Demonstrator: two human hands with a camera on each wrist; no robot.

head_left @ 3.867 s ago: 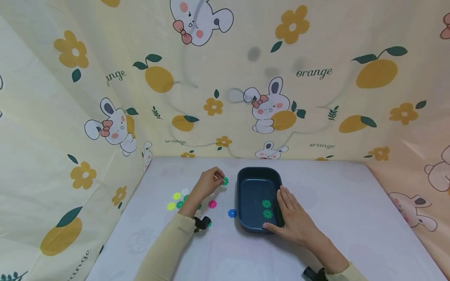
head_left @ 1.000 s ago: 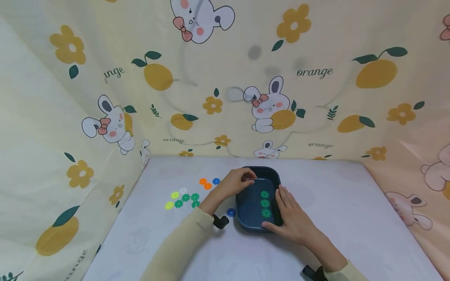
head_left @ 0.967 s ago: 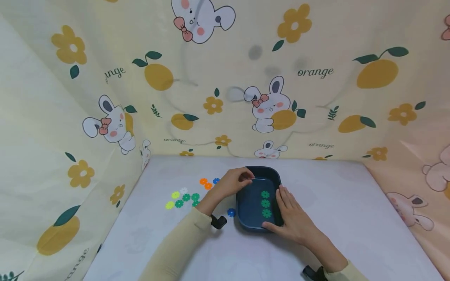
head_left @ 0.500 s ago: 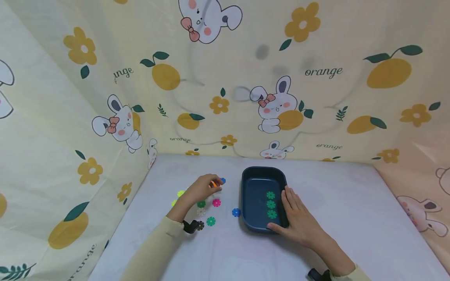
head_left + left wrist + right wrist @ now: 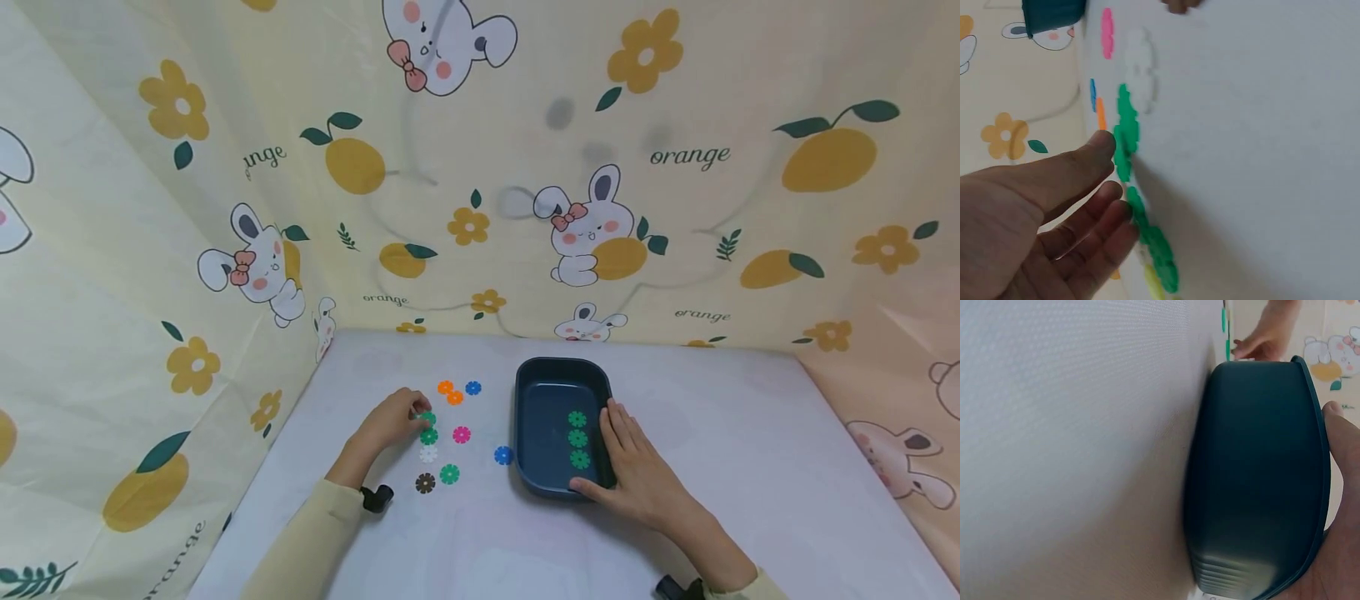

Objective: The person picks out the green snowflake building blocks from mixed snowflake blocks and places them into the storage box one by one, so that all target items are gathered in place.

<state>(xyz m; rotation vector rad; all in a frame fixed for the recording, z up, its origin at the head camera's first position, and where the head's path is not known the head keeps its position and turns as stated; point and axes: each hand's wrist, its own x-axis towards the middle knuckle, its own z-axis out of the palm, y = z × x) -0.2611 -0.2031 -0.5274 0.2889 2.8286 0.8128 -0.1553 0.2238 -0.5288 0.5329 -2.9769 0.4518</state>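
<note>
- The table [image 5: 720, 442] was white, the wall cloth [image 5: 480, 125] had bunnies
- Smooth tray [image 5: 542, 442] held notched green discs [image 5: 577, 438]
- Left hand [image 5: 388, 422] was loose, thumb apart
- Right hand's [image 5: 636, 477] straight fingers touched the tray

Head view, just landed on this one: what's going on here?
A person's left hand is at a green flower-shaped disc among other coloured discs on a white table; whether it grips the disc is unclear. Their right hand rests against a dark blue box, inside which three green discs lie in a row.
</note>
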